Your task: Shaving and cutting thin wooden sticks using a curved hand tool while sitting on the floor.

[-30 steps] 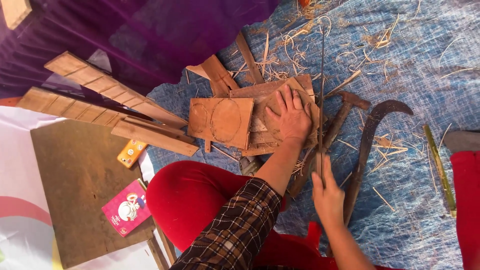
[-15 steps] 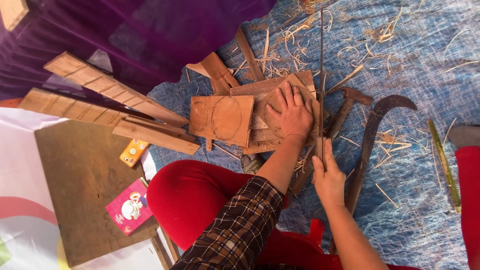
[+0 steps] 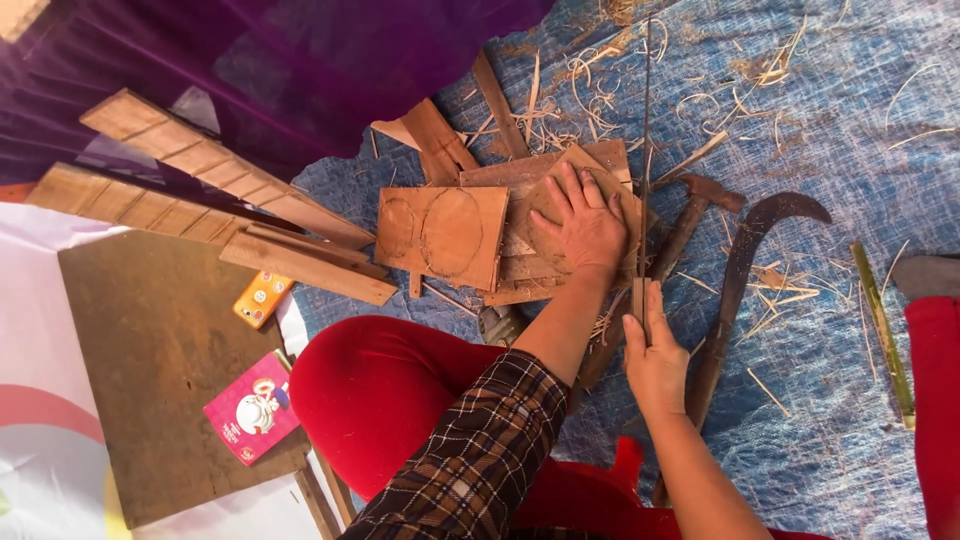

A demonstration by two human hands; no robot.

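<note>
My left hand (image 3: 588, 228) lies flat, fingers spread, pressing on a pile of thin brown wood pieces (image 3: 520, 180) on a blue woven mat. Just left of it rests a square board (image 3: 445, 235) with circles drawn on it. My right hand (image 3: 655, 362) is closed around the wooden handle of a long thin metal blade (image 3: 645, 150). The blade runs straight away from me along the right edge of the pile, beside my left hand.
A hammer (image 3: 690, 215) and a curved sickle-like knife (image 3: 745, 255) lie right of the blade. Long wooden slats (image 3: 215, 170) and a dark board (image 3: 160, 360) sit at the left, with a pink box (image 3: 250, 408) and an orange object (image 3: 263, 297). Shavings litter the blue mat (image 3: 830, 130). My red-clad knee (image 3: 390, 395) is below.
My right hand has shifted slightly forward with the blade. My left hand has stayed pressed on the wood pile.
</note>
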